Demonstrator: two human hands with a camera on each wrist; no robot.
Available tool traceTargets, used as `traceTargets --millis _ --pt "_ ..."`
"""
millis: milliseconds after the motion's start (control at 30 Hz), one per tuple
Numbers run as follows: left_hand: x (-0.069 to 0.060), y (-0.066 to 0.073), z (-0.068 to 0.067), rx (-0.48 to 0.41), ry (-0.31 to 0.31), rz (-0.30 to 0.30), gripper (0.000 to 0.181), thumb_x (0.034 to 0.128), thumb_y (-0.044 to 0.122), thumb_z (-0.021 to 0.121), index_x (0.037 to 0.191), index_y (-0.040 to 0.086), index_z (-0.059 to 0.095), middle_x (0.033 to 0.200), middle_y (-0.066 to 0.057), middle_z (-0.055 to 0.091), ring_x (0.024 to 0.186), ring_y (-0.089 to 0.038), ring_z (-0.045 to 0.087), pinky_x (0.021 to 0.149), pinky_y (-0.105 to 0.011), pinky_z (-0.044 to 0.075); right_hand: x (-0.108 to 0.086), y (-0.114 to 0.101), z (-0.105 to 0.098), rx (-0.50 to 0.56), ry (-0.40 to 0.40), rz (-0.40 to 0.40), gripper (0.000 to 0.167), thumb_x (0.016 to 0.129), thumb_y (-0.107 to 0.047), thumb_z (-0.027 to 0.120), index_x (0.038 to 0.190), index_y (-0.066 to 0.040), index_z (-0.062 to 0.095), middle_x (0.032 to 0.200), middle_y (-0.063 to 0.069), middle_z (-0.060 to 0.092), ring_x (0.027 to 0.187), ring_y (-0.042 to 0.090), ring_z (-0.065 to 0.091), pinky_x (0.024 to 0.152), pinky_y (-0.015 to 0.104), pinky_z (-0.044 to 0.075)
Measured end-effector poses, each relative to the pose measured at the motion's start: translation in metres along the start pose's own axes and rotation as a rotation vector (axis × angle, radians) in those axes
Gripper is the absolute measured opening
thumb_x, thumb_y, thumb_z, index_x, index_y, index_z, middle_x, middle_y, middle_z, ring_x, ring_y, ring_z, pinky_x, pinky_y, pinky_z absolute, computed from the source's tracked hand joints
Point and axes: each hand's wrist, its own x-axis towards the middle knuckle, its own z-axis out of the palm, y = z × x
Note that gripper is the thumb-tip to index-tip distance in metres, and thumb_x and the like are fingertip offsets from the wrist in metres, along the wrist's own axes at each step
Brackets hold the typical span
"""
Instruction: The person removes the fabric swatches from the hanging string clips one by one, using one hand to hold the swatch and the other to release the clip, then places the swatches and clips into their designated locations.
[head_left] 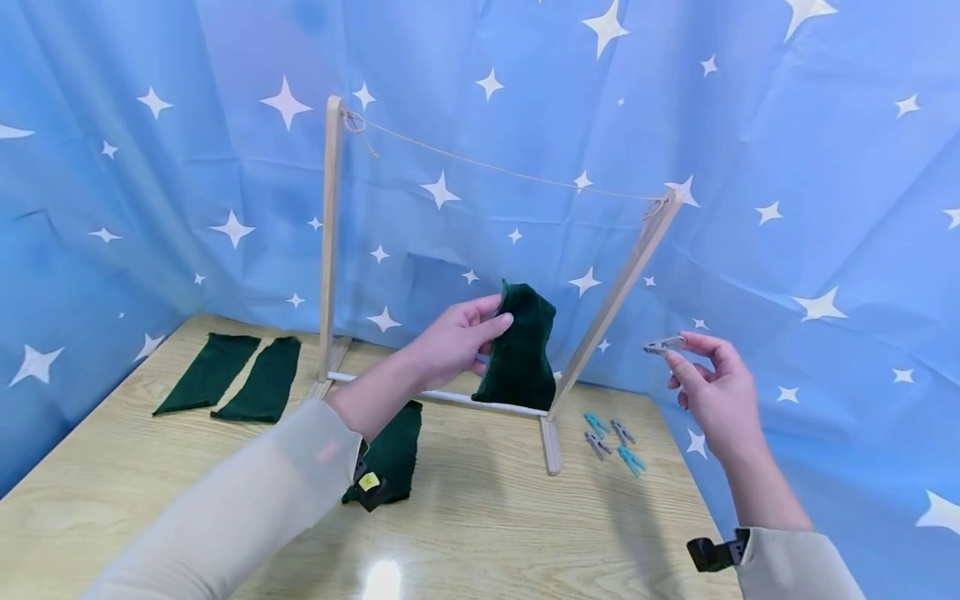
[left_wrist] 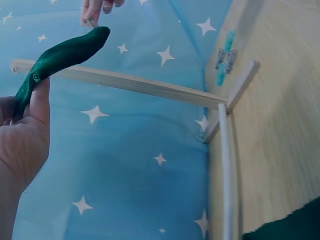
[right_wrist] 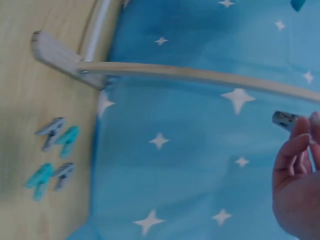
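A dark green cloth (head_left: 521,350) hangs from my left hand (head_left: 461,337), which pinches its left edge between thumb and fingers. The cloth is held up in front of the wooden frame, below its string (head_left: 480,162). In the left wrist view the same cloth (left_wrist: 70,55) looks narrow and edge-on above the left hand (left_wrist: 25,145). Off to the right, my right hand (head_left: 716,387) pinches a grey clothespin (head_left: 663,344) between thumb and forefinger. The right wrist view shows that clothespin (right_wrist: 286,120) at the fingertips of the right hand (right_wrist: 300,180).
Two green cloths (head_left: 206,371) lie flat at the table's left, and another cloth (head_left: 397,454) lies partly under the left forearm. Several grey and teal clothespins (head_left: 632,460) lie right of the frame's foot (head_left: 551,446). Two wooden posts (head_left: 332,242) hold up the string. A blue starred curtain (head_left: 847,208) stands behind.
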Motion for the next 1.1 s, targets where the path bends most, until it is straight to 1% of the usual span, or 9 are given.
traceTargets --millis 100,200,300,367,433,567,700,900,1100 --pt "-0.005 -0.009 -0.003 -0.006 0.006 -0.013 0.069 0.1182 0.030 0.053 0.177 0.016 0.020 0.110 -0.003 0.051 0.078 -0.020 0.040 0.062 -0.028 0.045 -0.005 0.016 -0.001 -0.005 -0.010 0.026 0.035 0.109 -0.022 0.072 0.143 -0.024 0.063 0.121 -0.013 0.061 0.074 0.004 0.065 0.055 0.020 0.051" --pt "-0.010 -0.017 -0.007 -0.004 0.013 -0.026 0.071 0.1182 0.030 0.053 0.178 0.015 0.018 0.142 -0.005 0.057 0.077 -0.020 0.039 0.061 -0.028 0.046 -0.010 0.032 -0.001 -0.036 -0.022 0.060 0.042 0.110 -0.025 0.069 0.151 -0.026 0.062 0.123 -0.014 0.059 0.077 0.004 0.065 0.057 0.022 0.052" --pt "-0.016 -0.026 -0.010 -0.006 0.021 -0.044 0.071 0.1185 0.030 0.052 0.178 0.015 0.017 0.164 -0.006 0.048 0.080 -0.021 0.040 0.062 -0.028 0.046 -0.015 0.048 -0.001 -0.052 -0.024 0.116 0.047 0.111 -0.027 0.068 0.157 -0.025 0.059 0.125 -0.017 0.059 0.078 0.004 0.065 0.058 0.023 0.052" --pt "-0.018 -0.031 -0.012 -0.017 0.029 -0.053 0.070 0.1186 0.031 0.052 0.178 0.015 0.018 0.160 -0.004 0.051 0.081 -0.021 0.040 0.062 -0.028 0.046 -0.019 0.058 -0.002 -0.059 -0.020 0.153 0.047 0.111 -0.027 0.068 0.158 -0.025 0.059 0.126 -0.019 0.059 0.079 0.003 0.065 0.059 0.023 0.053" --pt "-0.020 -0.036 -0.014 -0.027 0.031 -0.055 0.070 0.1188 0.031 0.052 0.178 0.014 0.017 0.140 -0.004 0.057 0.081 -0.020 0.040 0.061 -0.027 0.044 -0.023 0.068 -0.002 -0.066 -0.014 0.184 0.047 0.111 -0.027 0.069 0.156 -0.024 0.059 0.126 -0.021 0.060 0.079 0.003 0.065 0.059 0.022 0.053" --pt "-0.023 -0.045 -0.016 -0.033 0.036 -0.074 0.071 0.1183 0.032 0.053 0.178 0.014 0.017 0.104 -0.004 0.046 0.079 -0.020 0.040 0.062 -0.027 0.043 -0.032 0.092 -0.006 -0.114 -0.010 0.236 0.044 0.112 -0.028 0.068 0.154 -0.018 0.058 0.119 -0.027 0.061 0.079 0.001 0.066 0.060 0.023 0.054" --pt "-0.028 -0.055 -0.018 -0.024 0.038 -0.095 0.072 0.1182 0.032 0.053 0.177 0.013 0.017 0.112 -0.001 0.052 0.080 -0.021 0.041 0.062 -0.026 0.046 -0.040 0.124 -0.012 -0.164 -0.027 0.292 0.050 0.114 -0.026 0.064 0.158 -0.007 0.051 0.114 -0.029 0.061 0.080 0.002 0.067 0.061 0.025 0.056" --pt "-0.036 -0.072 -0.020 -0.021 0.038 -0.123 0.071 0.1183 0.031 0.053 0.177 0.013 0.017 0.160 -0.008 0.051 0.085 -0.022 0.043 0.065 -0.028 0.047 -0.045 0.173 -0.022 -0.234 -0.038 0.387 0.057 0.115 -0.022 0.059 0.164 0.003 0.041 0.135 0.003 0.066 0.082 0.003 0.069 0.065 0.027 0.058" --pt "-0.040 -0.086 -0.020 -0.034 0.045 -0.137 0.072 0.1184 0.030 0.053 0.177 0.011 0.017 0.173 -0.012 0.042 0.085 -0.022 0.044 0.064 -0.028 0.046 -0.047 0.207 -0.029 -0.242 -0.031 0.466 0.058 0.114 -0.013 0.058 0.162 0.012 0.038 0.134 0.021 0.065 0.079 0.006 0.070 0.066 0.026 0.060"
